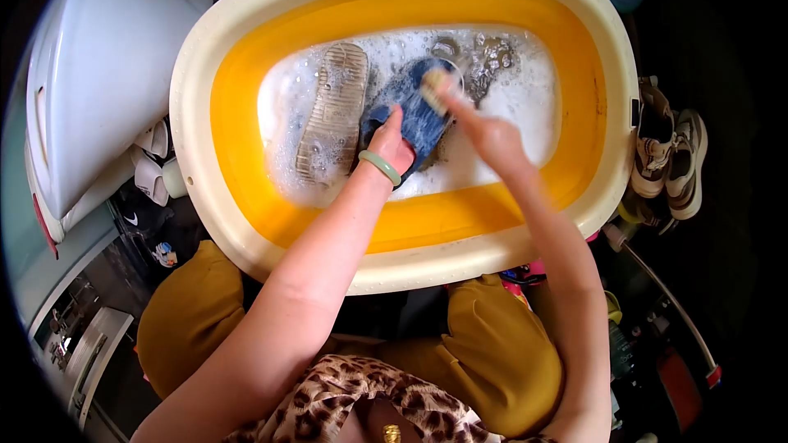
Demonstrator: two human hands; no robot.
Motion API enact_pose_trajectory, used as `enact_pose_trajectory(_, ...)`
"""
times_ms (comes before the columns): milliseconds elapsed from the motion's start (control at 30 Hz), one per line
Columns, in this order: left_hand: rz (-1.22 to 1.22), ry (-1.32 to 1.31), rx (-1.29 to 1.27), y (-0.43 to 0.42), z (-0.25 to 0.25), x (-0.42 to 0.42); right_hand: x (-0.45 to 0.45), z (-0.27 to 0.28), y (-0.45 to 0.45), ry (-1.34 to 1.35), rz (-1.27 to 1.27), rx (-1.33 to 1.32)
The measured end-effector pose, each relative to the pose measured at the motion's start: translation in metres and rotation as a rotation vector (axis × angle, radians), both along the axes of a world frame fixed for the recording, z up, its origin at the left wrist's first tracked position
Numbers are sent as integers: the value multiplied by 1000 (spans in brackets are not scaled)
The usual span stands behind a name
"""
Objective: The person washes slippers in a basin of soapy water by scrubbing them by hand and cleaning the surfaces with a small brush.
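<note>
A blue denim shoe (421, 133) is tilted over the foamy water (517, 135) in the tub. My left hand (391, 146), with a pale green bangle at the wrist, is closed on the shoe's opening, thumb on top. Some of its fingers are hidden inside or behind the shoe. My right hand (495, 143), smeared by motion, grips a small scrubbing brush (435, 90) against the shoe's upper. To the left, another shoe (332, 107) lies sole up in the suds, its ridged tread showing.
The oval yellow tub (238, 115) has a wide cream rim. A pair of sneakers (669, 148) stands beyond its right side. At the left is a large white basin-like fixture (107, 74). A thin pole (669, 295) slants at the lower right.
</note>
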State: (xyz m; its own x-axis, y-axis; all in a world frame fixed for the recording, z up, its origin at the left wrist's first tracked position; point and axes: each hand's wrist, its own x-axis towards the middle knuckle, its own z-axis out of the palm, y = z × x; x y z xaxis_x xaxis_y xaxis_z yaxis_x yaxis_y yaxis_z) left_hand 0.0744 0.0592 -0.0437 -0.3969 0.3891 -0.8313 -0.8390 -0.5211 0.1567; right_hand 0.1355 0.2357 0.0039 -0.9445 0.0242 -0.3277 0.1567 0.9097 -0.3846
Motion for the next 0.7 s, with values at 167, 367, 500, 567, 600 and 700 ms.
enact_pose_trajectory(167,19,8,12,8,17,-8,9,-23,-14,118,-181,-245)
enact_pose_trajectory(367,-71,-64,-93,-9,-7,-7,5,17,-20,-233,170,-42)
enact_pose_trajectory(500,-20,-18,-98,-6,23,-10,-30,-25,47,-66,-130,204)
enact_pose_trajectory(567,-10,1,-29,-16,16,-7,-26,-17,81,-10,-351,36)
enact_pose_trajectory(600,2,6,39,-20,14,-7,-24,-18,87,90,-448,14)
enact_pose_trajectory(700,-23,-18,39,-18,12,-10,6,-49,98,110,-517,-55)
